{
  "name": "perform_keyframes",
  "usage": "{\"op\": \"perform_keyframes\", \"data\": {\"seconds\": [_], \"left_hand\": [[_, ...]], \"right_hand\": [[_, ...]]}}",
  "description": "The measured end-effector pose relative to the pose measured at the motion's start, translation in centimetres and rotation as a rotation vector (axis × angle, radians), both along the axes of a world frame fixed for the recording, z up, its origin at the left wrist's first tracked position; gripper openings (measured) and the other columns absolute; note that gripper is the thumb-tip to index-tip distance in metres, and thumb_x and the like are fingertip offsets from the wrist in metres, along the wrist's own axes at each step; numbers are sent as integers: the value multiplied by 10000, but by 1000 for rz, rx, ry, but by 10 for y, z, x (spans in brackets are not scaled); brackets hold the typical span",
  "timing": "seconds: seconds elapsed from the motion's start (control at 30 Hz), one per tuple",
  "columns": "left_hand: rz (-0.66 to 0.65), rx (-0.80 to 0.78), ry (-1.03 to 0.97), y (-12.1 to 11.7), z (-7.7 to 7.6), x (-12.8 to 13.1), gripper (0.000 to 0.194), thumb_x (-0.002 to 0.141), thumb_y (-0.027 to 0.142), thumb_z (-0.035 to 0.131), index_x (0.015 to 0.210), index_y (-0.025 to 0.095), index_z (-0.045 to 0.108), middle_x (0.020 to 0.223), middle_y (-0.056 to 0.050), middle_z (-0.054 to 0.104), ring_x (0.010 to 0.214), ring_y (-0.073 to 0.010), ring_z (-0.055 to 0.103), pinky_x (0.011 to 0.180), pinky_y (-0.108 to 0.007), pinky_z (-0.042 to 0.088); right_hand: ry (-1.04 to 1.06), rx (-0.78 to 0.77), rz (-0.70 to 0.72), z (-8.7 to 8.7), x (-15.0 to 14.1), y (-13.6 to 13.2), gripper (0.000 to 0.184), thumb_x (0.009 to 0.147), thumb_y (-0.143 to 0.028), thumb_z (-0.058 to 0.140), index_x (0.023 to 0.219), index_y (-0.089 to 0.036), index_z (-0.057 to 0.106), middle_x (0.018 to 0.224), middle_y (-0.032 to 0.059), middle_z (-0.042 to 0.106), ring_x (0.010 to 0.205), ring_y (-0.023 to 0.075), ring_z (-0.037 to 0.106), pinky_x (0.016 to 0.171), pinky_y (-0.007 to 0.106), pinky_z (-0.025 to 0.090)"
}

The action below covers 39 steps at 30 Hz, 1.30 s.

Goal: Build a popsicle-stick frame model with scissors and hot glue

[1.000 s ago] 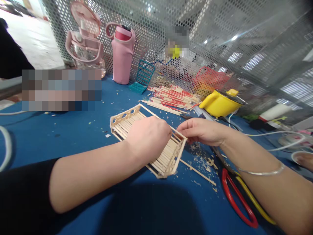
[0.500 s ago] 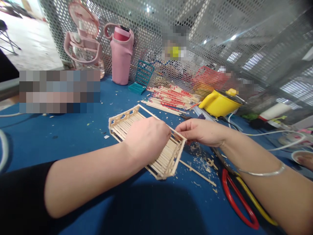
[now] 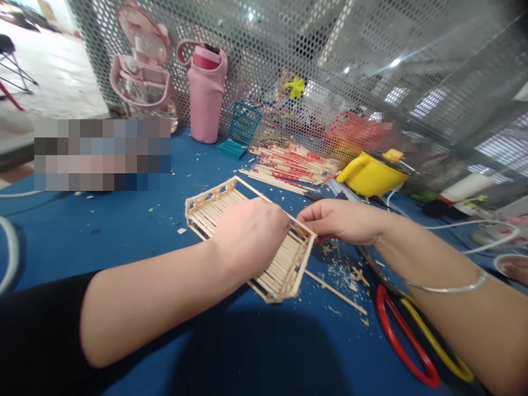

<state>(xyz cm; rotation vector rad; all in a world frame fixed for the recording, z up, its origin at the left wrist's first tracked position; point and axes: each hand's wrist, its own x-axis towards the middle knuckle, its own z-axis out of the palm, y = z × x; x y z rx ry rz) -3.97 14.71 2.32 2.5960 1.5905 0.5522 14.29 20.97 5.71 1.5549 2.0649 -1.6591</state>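
A small tray-like frame (image 3: pixel 278 269) built from thin wooden sticks, with low railed sides, sits tilted in front of me on the blue table. My left hand (image 3: pixel 251 234) reaches over its slatted floor, closed at the far long rail; its fingertips are hidden behind the knuckles. On the other side of that rail, near the right corner, my right hand (image 3: pixel 342 220) has thumb and fingers pinched together on the frame. What lies between those fingers is partly hidden. A loose wooden stick (image 3: pixel 336 291) rests on the table by the frame's right end.
Scissors (image 3: pixel 406 335) with red and yellow handles lie under my right forearm. Wood scraps (image 3: pixel 346 275) are scattered beside them. Behind are piled sticks (image 3: pixel 292 165), a teal stand (image 3: pixel 241 129), a yellow pot (image 3: pixel 371 175), a pink bottle (image 3: pixel 206 93) and a clear jug (image 3: pixel 144 88) against a perforated screen.
Both hands keep nearly the same hold on the frame. The whole view shifts slightly, and a dark shape at the far left has moved out of sight.
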Motion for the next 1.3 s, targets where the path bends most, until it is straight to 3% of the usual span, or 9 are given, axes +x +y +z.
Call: {"op": "perform_keyframes", "data": {"seconds": [0.8, 1.3], "left_hand": [[-7, 9, -16, 1, 0, 0, 310, 863, 258, 435, 749, 154, 704, 640, -73, 656, 581, -186, 598, 494, -262, 348], [37, -44, -135, 0, -1, 0, 362, 860, 313, 410, 718, 183, 717, 613, -63, 648, 571, -160, 586, 502, -241, 344]], "right_hand": [[29, 22, -51, -2, 0, -5, 293, 615, -426, 749, 658, -161, 631, 602, -28, 553, 546, 73, 430, 549, 219, 357], [17, 58, -26, 1, 1, -5, 341, 623, -479, 729, 659, -157, 623, 596, -25, 545, 545, 77, 423, 543, 231, 339]]}}
